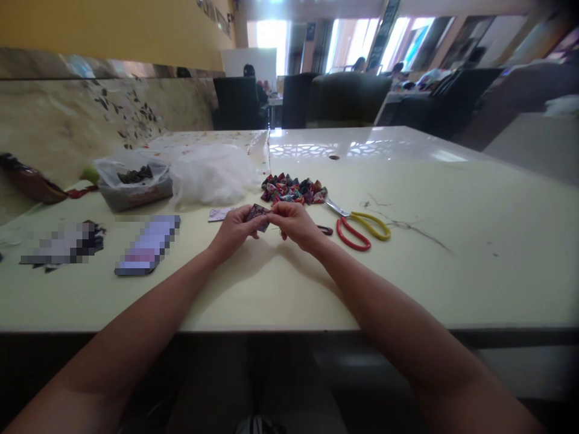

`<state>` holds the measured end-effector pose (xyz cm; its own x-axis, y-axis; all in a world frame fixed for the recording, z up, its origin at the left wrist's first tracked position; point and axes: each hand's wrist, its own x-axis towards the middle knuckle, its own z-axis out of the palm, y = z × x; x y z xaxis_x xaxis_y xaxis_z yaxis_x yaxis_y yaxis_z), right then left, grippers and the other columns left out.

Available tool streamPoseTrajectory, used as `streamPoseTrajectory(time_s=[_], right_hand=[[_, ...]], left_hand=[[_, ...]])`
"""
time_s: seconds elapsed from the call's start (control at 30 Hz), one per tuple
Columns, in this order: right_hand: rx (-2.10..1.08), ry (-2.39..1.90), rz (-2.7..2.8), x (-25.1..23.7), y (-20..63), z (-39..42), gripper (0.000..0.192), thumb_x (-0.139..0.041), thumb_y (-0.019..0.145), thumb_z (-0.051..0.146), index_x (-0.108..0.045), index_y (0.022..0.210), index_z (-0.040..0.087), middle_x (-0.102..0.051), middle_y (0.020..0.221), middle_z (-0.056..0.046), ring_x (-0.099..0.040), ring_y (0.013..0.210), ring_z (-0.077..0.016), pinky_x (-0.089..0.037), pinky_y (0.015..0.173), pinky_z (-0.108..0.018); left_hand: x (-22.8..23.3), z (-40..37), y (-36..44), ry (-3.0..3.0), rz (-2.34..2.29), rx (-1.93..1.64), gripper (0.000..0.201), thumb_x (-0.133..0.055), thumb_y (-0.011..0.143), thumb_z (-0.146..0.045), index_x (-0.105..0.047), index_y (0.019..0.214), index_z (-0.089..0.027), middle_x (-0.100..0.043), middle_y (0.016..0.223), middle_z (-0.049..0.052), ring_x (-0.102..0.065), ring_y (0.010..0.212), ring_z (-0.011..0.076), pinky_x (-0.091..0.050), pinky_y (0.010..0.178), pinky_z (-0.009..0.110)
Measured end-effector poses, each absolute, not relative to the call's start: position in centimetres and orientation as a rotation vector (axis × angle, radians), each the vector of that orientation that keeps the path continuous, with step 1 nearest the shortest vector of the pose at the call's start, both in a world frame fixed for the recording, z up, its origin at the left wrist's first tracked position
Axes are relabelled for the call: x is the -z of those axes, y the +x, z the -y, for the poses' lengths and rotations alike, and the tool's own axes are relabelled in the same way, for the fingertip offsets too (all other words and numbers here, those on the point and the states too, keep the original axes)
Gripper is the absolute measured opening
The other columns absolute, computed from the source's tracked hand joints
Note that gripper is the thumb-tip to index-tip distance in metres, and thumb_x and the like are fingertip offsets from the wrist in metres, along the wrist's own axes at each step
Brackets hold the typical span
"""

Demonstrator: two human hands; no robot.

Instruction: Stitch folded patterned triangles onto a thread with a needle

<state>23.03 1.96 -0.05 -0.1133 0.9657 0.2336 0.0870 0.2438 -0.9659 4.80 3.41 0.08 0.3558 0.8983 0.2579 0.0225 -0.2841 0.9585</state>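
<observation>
The fabric piece (259, 215) is a small, dark patterned scrap with reddish and purple tones, roughly square, held just above the pale table (407, 265) near its middle. Its edges look folded, though the detail is too small to tell how.

The left hand (235, 229) has its fingers curled in, pinching the scrap's left side between thumb and fingertips. The right hand (294, 223) is likewise closed, its thumb and forefinger pinched at the scrap's right edge, so the two hands meet over it.

At twelve o'clock from the hands lies a heap of finished fabric pieces (293, 188) in mixed colours. At two o'clock sit scissors (359, 228) with one red and one yellow handle, blades pointing toward the heap. At eleven o'clock lies a mound of white stuffing (212, 172), and farther on at ten o'clock a clear plastic bag (133, 181) holding dark bits. A small pale slip (219, 214) lies just beside the left hand.
</observation>
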Motion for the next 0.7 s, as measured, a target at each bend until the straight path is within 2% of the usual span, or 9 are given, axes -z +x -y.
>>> streamPoseTrajectory(time_s=[0.47, 0.57, 0.7], right_hand=[[-1.01, -1.046, 1.485, -0.32, 23.04, -1.74, 0.021, -0.068, 0.083, 0.025, -0.057, 0.066, 0.019, -0.046, 0.055, 0.008, -0.04, 0.043, -0.0054, -0.036, 0.036, -0.02], [-1.012, -1.04, 1.489, -0.18, 23.1, -1.79, 0.022, -0.069, 0.083, 0.028, -0.058, 0.067, 0.019, -0.046, 0.055, 0.007, -0.041, 0.043, -0.006, -0.036, 0.036, -0.021], [-1.006, -1.029, 1.486, 0.05, 23.02, -1.89, 0.032, -0.075, 0.084, 0.042, -0.059, 0.067, 0.02, -0.045, 0.055, 0.007, -0.039, 0.044, -0.006, -0.037, 0.036, -0.021]], left_hand=[[-0.18, -3.4, 4.87, 1.52, -0.84, -1.094, 0.038, -0.088, 0.071, -0.046, -0.072, 0.085, -0.015, -0.067, 0.075, 0.002, -0.061, 0.068, 0.013, -0.057, 0.057, 0.025], [-0.13, -3.47, 4.87, 1.508, -0.841, -1.065, 0.039, -0.089, 0.069, -0.045, -0.071, 0.084, -0.015, -0.066, 0.074, 0.001, -0.06, 0.067, 0.0128, -0.058, 0.058, 0.026], [-0.21, -3.45, 4.93, 1.496, -0.827, -1.077, 0.037, -0.089, 0.068, -0.043, -0.07, 0.082, -0.015, -0.066, 0.074, 0.001, -0.06, 0.067, 0.0125, -0.057, 0.059, 0.026]])
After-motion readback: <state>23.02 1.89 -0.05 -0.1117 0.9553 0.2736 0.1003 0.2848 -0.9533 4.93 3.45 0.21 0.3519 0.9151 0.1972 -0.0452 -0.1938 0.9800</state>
